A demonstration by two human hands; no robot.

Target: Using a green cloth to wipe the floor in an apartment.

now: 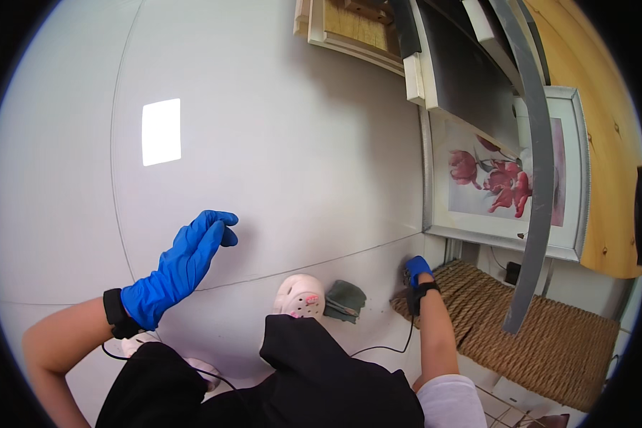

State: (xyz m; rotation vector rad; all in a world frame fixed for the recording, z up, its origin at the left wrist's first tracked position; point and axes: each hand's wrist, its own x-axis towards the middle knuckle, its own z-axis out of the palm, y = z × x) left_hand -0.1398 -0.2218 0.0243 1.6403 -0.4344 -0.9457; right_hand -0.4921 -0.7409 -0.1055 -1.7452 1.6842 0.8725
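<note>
My left hand (182, 264), in a blue glove with a black wrist strap, hovers over the pale tiled floor (264, 157). Its fingers are loosely bent, and nothing shows between them. To the right, my right hand (419, 268), also blue-gloved, is at the far left corner of a brown woven-rope surface (535, 342). Whether it touches that edge I cannot tell, as its fingers are mostly hidden. A dark green folded cloth (345, 301) lies on the floor between my hands, beside a white clog (301, 296) on my foot.
A framed flower picture (503, 178) stands at the right, behind a curved grey strip (538, 185). Wooden frames (357, 36) and a dark panel (471, 78) lean at the upper right, next to a yellow wooden board (606, 143). Thin black cables (389, 349) run from my wrists.
</note>
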